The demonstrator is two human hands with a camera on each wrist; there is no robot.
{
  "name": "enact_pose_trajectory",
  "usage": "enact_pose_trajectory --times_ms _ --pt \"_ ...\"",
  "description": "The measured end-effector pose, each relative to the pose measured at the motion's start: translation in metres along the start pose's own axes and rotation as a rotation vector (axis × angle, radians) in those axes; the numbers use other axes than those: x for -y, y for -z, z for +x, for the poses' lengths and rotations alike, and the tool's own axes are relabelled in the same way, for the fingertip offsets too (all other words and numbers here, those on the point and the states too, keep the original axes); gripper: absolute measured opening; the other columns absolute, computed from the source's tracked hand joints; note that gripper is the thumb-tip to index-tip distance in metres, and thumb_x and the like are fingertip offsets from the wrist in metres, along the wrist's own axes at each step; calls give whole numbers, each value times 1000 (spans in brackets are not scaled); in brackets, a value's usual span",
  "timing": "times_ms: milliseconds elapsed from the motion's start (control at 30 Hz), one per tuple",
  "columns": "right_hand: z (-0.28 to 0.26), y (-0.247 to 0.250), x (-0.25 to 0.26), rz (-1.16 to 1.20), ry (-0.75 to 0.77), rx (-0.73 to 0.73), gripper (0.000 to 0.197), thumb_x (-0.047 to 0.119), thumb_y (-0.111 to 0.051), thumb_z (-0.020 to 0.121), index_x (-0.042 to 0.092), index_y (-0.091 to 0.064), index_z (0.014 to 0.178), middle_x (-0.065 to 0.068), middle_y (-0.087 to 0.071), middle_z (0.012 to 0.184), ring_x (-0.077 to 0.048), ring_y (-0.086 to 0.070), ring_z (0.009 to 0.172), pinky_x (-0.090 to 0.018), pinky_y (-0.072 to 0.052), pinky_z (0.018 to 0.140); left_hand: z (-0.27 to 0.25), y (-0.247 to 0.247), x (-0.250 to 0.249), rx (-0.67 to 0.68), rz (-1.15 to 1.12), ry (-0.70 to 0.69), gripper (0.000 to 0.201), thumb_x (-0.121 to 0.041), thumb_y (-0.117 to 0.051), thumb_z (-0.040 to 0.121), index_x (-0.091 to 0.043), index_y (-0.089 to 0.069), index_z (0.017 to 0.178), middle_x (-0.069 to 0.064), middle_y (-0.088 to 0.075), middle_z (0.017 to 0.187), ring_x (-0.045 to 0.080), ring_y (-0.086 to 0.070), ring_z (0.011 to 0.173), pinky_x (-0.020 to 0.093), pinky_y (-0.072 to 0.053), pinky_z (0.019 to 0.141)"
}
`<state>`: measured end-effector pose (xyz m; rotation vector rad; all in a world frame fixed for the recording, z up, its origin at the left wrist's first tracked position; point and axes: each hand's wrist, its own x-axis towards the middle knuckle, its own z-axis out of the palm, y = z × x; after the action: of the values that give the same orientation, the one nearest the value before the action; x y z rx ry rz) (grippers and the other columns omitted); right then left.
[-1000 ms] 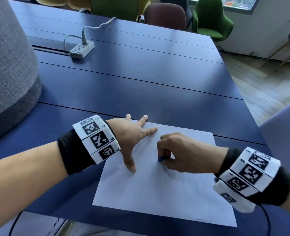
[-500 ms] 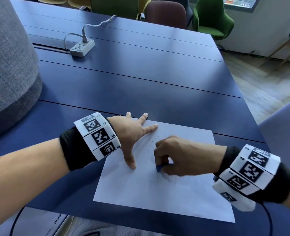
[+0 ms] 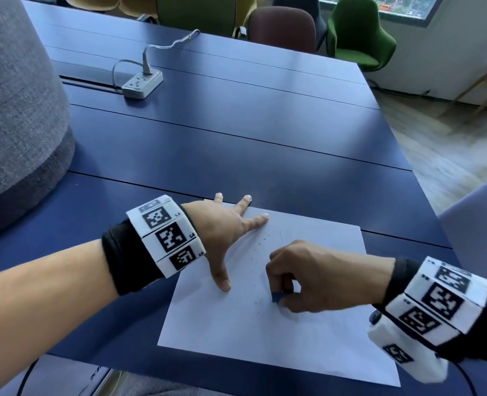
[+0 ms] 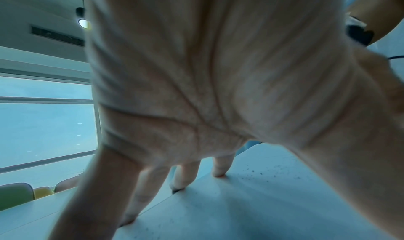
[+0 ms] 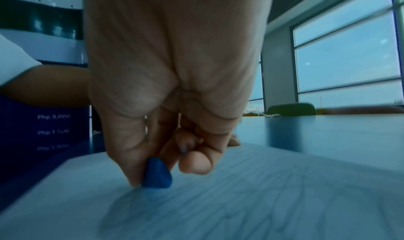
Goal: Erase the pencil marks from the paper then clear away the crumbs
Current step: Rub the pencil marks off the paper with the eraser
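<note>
Hands: left (image 3: pixel 222 232) splayed flat on smooth white paper (image 3: pixel 265 338), right (image 3: pixel 316 275) pinching wedge-shaped blue eraser (image 5: pixel 158 174).

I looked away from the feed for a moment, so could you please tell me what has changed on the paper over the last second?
The right hand, pinching the blue eraser, has slid toward the person along the sheet of paper, rubbing as it goes. The left hand has stayed spread flat on the sheet's far left corner, holding it down. The eraser crumbs still lie between the hands, and the sheet has not shifted.
</note>
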<state>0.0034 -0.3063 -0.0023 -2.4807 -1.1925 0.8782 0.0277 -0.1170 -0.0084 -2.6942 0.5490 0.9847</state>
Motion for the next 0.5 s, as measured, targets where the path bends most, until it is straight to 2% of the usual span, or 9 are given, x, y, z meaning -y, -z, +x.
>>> enact_pose_trajectory --times_ms 67,133,233,333,400,500 --pt "7 7 -3 -9 -34 -20 5 15 -68 75 18 -69 79 5 -68 77 -9 -57 65 -27 -51 65 0 -1 0 -4 7 -3 143 -61 -85 57 -44 23 149 1 29 160 49 4 146 53 -27 113" --pt "22 21 -17 -27 -76 -132 5 18 -70 74 17 -71 79 6 -69 74 -8 -57 62 -25 -51 63 1 -2 1 -7 6 -3 143 -61 -85 57 -45 23 148 1 28 160 49 5 146 54 -26 113" --pt "40 42 -38 -65 -155 -281 6 16 -70 75 13 -72 79 5 -64 69 -5 -53 58 -20 -43 58 0 -3 3 -5 -24 -4 143 -61 -86 56 -47 22 148 0 27 160 50 6 145 58 -22 113" --pt "43 43 -43 -75 -174 -344 6 15 -68 76 10 -70 79 2 -65 71 -10 -56 62 -25 -46 61 0 -2 2 -12 -25 -8 142 -59 -86 57 -47 21 149 1 27 160 50 6 146 57 -21 114" --pt "35 33 -34 -107 -121 -283 5 15 -68 76 12 -69 79 2 -66 75 -13 -58 67 -27 -50 64 0 -2 2 -13 -27 -7 142 -60 -86 57 -47 22 148 1 28 160 49 7 146 56 -21 114" --pt "25 23 -21 -65 -50 -75 5 15 -70 75 16 -70 80 10 -65 71 -6 -57 62 -19 -48 59 1 -2 1 -5 -33 0 143 -60 -86 57 -47 23 148 0 29 160 48 8 146 55 -22 114"
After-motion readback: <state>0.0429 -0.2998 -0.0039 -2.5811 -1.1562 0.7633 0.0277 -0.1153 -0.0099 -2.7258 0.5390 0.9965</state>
